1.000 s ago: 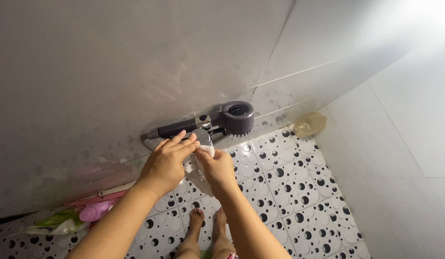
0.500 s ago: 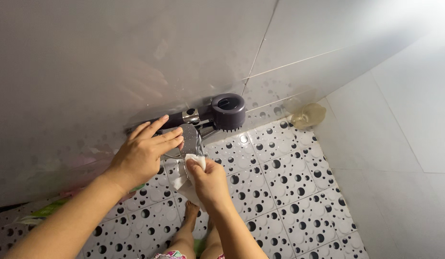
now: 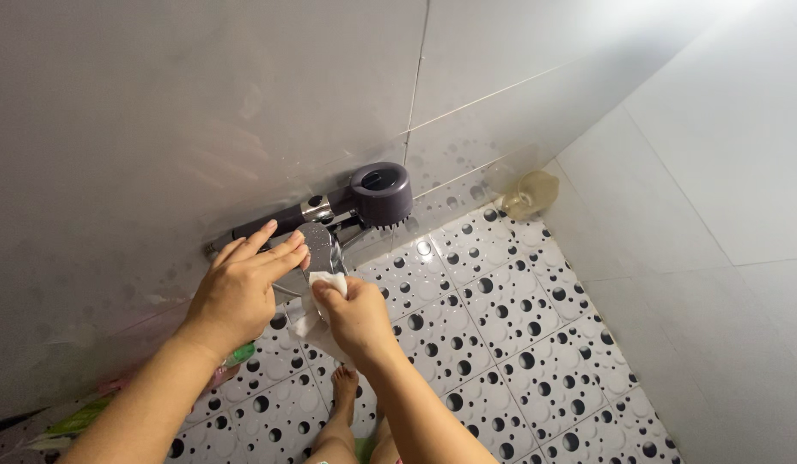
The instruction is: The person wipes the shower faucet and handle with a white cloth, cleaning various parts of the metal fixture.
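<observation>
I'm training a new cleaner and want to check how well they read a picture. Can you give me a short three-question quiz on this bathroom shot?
1. True or false: the right hand holds a white cloth against the shiny tap.
2. Where does the left hand rest?
A. on the floor tiles
B. on the tap, below the dark shower head
C. on the yellowish bottle in the corner
3. Fill in: the floor has white tiles with black ____.

Key
1. True.
2. B.
3. dots (round spots).
</observation>
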